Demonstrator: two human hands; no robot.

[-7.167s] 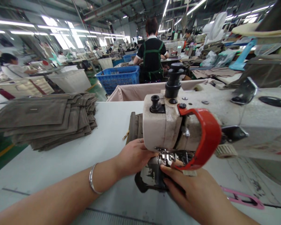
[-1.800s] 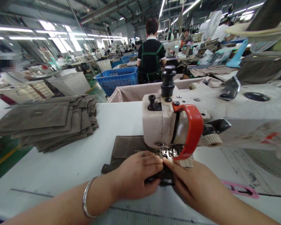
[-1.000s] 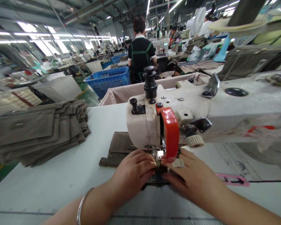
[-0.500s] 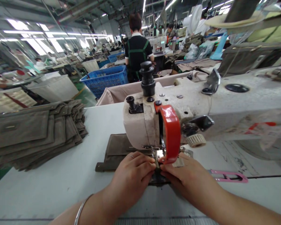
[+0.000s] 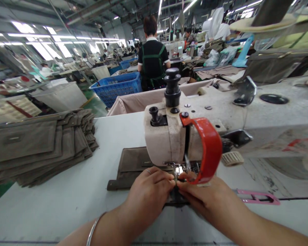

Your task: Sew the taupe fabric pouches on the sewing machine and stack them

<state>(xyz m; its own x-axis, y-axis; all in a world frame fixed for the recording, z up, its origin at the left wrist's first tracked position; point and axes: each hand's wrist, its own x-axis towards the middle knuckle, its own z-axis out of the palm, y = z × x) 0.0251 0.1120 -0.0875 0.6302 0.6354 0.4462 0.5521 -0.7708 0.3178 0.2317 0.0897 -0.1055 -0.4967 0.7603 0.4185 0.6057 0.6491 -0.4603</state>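
Observation:
A brown-grey fabric panel (image 5: 132, 164) with a small label lies flat under the head of a white sewing machine (image 5: 161, 143). My left hand (image 5: 150, 191) is closed, its thumb and fingertips pinching the fabric's near part just in front of the metal presser foot (image 5: 179, 170). Close beside it, my right hand (image 5: 210, 194) pinches the same part from the right. The fingertips of both hands nearly meet. A red guard (image 5: 213, 150) arches in front of the needle area and covers some of my right fingers. The needle tip cannot be made out.
Matching fabric panels (image 5: 33, 143) are stacked on the table's left. Pink-handled thread snips (image 5: 273, 198) lie right of my right hand. Behind the machine are a pink cloth-lined bin (image 5: 133, 102), a blue plastic crate (image 5: 115, 89) and a seated co-worker (image 5: 152, 58).
The view has swung slightly left, so the machine sits farther right and looks a little nearer. Both hands keep their pinch on the fabric by the presser foot.

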